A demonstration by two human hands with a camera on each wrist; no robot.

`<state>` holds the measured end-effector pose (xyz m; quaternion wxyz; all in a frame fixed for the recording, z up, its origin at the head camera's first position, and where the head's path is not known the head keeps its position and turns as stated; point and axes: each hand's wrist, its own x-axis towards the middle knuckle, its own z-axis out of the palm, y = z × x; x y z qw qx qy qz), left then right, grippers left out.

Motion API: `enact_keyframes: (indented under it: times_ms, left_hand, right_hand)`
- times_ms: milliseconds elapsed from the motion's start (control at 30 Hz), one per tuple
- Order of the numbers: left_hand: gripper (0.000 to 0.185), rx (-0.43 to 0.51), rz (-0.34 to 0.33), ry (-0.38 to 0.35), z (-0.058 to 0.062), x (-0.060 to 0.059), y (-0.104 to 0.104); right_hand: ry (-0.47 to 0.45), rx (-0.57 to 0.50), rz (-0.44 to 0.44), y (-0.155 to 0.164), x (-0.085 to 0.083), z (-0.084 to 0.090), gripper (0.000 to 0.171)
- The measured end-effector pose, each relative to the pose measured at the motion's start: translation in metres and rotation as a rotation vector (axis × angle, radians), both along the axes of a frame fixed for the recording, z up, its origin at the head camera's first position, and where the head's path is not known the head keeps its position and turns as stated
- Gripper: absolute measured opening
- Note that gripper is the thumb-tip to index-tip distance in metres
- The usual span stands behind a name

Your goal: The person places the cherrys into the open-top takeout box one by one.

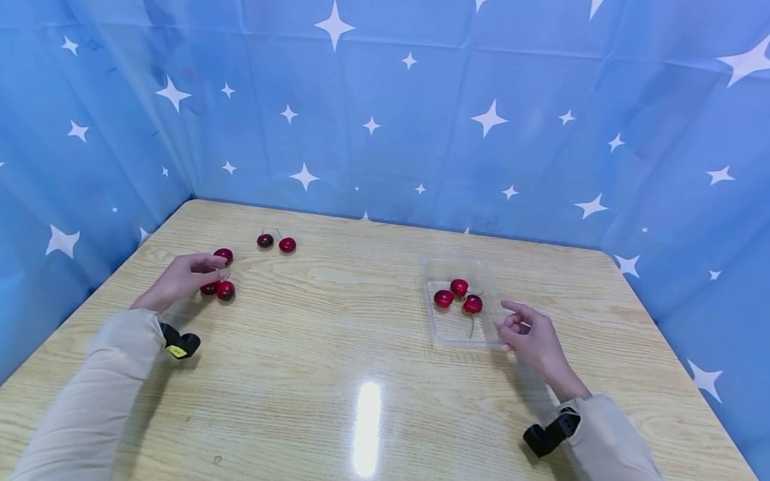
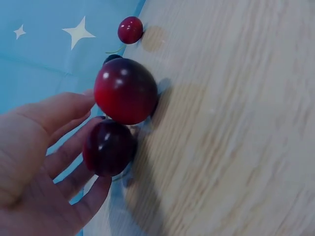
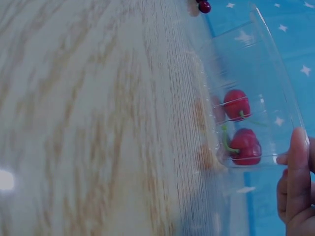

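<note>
At the left of the table, my left hand (image 1: 191, 275) reaches over a small group of dark red cherries. Its fingers are spread and loosely bent. In the left wrist view the fingertips come right up to a big red cherry (image 2: 126, 91) and a darker cherry (image 2: 109, 148). Another cherry (image 1: 223, 256) shows just past the fingers in the head view. My right hand (image 1: 534, 337) pinches the right rim of a clear plastic box (image 1: 446, 342) between thumb and finger. Inside the box lie three red cherries (image 1: 459, 287), green stems showing.
Two more cherries (image 1: 287, 245) with stems lie farther back, right of the left hand. The light wood table (image 1: 313, 334) backs onto a blue curtain (image 1: 421, 153) with white stars. Each wrist carries a black camera (image 1: 550, 433).
</note>
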<state>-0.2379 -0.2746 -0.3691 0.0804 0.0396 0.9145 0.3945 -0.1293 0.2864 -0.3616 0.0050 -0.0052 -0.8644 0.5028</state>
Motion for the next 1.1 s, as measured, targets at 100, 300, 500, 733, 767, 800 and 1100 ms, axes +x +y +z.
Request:
enact_keyframes:
  times_ms: [100, 300, 500, 733, 767, 800, 1100]
  left_hand:
    - [0.051, 0.002, 0.017, 0.005, -0.002, 0.001, 0.001]
    - [0.049, 0.035, 0.022, 0.019, -0.004, 0.002, 0.004]
    - [0.048, 0.032, 0.038, 0.009, -0.006, 0.003, 0.007]
    - [0.051, 0.038, 0.021, -0.013, -0.010, 0.003, 0.007]
    - [0.051, 0.034, 0.016, -0.015, -0.010, 0.003, 0.007]
    - [0.052, 0.033, 0.011, -0.015, -0.010, 0.002, 0.007]
    - [0.053, 0.009, -0.020, -0.030, -0.009, 0.001, 0.010]
  right_hand:
    - [-0.001, 0.004, -0.002, 0.000, 0.000, 0.000, 0.047]
    - [-0.005, 0.012, -0.006, -0.001, 0.001, 0.001, 0.047]
    - [-0.009, 0.020, -0.009, -0.001, 0.002, 0.000, 0.047]
    - [-0.006, 0.045, -0.013, -0.001, 0.001, 0.000, 0.047]
    - [-0.008, 0.043, -0.013, -0.001, 0.001, 0.000, 0.047]
    - [-0.010, 0.044, -0.013, -0.001, 0.001, 0.001, 0.047]
    - [-0.002, 0.052, -0.011, -0.001, 0.000, 0.002, 0.046]
